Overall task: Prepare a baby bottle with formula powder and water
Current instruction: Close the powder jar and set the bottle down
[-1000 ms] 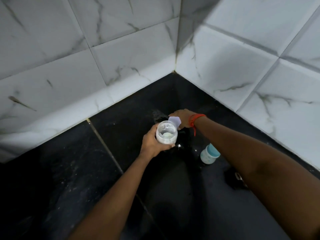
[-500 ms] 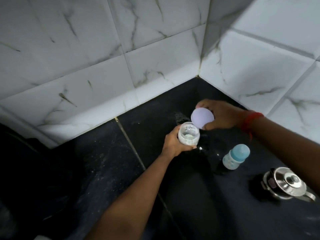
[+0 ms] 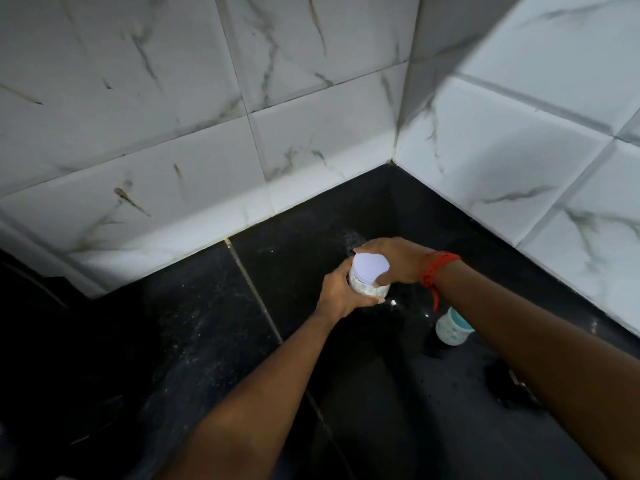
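A small clear jar of white formula powder point(image 3: 370, 289) is held just above the black counter point(image 3: 194, 341) near the wall corner. My left hand point(image 3: 341, 294) grips the jar's side. A pale lilac lid point(image 3: 370, 268) sits on top of the jar, and my right hand point(image 3: 394, 259) holds that lid from the right with fingers curled round its rim. A baby bottle point(image 3: 450, 329) with a light blue cap stands on the counter to the right, partly hidden behind my right forearm.
White marble-look tiled walls point(image 3: 277, 116) meet in a corner just behind the jar. A speck of spilled white powder point(image 3: 393, 302) lies on the counter beside the jar. A dark object point(image 3: 512, 393) sits at the right under my forearm.
The lid was held lifted beside the open jar; now my right hand has brought it down onto the jar's mouth. The view has shifted, hiding the steel pot at right.
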`<state>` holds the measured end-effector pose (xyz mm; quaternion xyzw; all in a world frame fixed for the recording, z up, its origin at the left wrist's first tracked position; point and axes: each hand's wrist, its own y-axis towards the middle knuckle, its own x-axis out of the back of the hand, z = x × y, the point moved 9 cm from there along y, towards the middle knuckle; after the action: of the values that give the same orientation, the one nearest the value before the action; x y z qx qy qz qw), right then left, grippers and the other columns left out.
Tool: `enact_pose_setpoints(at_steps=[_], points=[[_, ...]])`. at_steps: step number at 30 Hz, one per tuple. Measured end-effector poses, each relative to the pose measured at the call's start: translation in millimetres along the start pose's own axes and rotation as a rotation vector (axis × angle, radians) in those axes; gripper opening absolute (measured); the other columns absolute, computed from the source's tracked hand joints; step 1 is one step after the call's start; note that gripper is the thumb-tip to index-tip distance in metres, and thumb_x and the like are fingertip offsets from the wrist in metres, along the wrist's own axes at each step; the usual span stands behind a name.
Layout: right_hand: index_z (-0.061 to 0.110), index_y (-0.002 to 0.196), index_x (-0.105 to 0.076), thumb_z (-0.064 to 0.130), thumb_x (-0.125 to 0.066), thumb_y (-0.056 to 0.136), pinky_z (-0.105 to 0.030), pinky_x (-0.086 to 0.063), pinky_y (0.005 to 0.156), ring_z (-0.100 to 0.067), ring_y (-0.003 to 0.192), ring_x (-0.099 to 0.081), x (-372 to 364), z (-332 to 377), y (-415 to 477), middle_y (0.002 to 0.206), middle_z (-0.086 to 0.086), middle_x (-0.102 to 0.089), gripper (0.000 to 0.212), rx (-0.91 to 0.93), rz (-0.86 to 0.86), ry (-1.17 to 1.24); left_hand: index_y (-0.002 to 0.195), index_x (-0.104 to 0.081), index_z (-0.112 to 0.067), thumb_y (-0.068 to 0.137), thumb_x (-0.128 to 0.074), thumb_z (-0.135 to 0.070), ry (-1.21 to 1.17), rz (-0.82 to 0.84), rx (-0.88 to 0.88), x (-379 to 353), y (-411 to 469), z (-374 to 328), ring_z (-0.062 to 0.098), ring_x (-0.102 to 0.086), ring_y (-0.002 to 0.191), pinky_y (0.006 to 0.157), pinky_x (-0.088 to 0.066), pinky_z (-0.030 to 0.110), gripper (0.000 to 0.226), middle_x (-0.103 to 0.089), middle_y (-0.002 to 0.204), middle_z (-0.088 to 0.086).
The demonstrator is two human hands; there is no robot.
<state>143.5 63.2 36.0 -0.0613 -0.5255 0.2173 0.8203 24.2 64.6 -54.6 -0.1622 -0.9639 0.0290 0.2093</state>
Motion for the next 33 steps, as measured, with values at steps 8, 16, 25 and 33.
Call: enact_pose_setpoints(at_steps=[8,16,25,33], points=[[0.011,0.106,-0.068,0.072,-0.046,0.09,-0.034,-0.047,0.071,-0.027,0.089,-0.065,13,12,-4,0.1,-0.009,-0.069,0.067,-0.281,-0.13,-0.32,0.136,-0.061,-0.026,0.052,-0.104,-0.022,0.013,0.019,0.008,0,-2,-2,0.009,-0.069,0.108,0.097,-0.058,0.029,0.095,-0.073,0.115,-0.009],[0.03,0.136,-0.055,0.049,-0.079,0.076,-0.043,-0.05,0.097,-0.029,0.124,-0.055,27,25,-5,0.14,-0.006,-0.052,0.067,-0.048,-0.053,-0.395,0.139,-0.061,-0.023,0.048,-0.105,-0.028,0.015,0.001,0.004,2,-3,-5,0.012,-0.068,0.115,0.104,-0.056,0.033,0.101,-0.073,0.121,-0.007],[0.015,0.122,-0.064,0.036,-0.05,0.096,-0.038,-0.054,0.08,-0.032,0.104,-0.065,-4,60,4,0.12,-0.013,-0.064,0.037,-0.081,-0.059,-0.713,0.119,-0.069,-0.015,0.057,-0.102,-0.015,-0.001,-0.061,0.08,2,-10,-3,0.009,-0.073,0.092,0.077,-0.056,0.013,0.07,-0.076,0.099,-0.006],[0.008,0.125,-0.06,0.031,-0.048,0.1,-0.044,-0.057,0.074,-0.041,0.103,-0.056,-23,54,16,0.122,-0.023,-0.054,0.036,-0.244,-0.17,-0.78,0.129,-0.065,-0.015,0.077,-0.089,-0.013,-0.069,-0.131,0.16,-2,-17,4,0.019,-0.072,0.1,0.088,-0.061,0.035,0.057,-0.073,0.101,-0.002]])
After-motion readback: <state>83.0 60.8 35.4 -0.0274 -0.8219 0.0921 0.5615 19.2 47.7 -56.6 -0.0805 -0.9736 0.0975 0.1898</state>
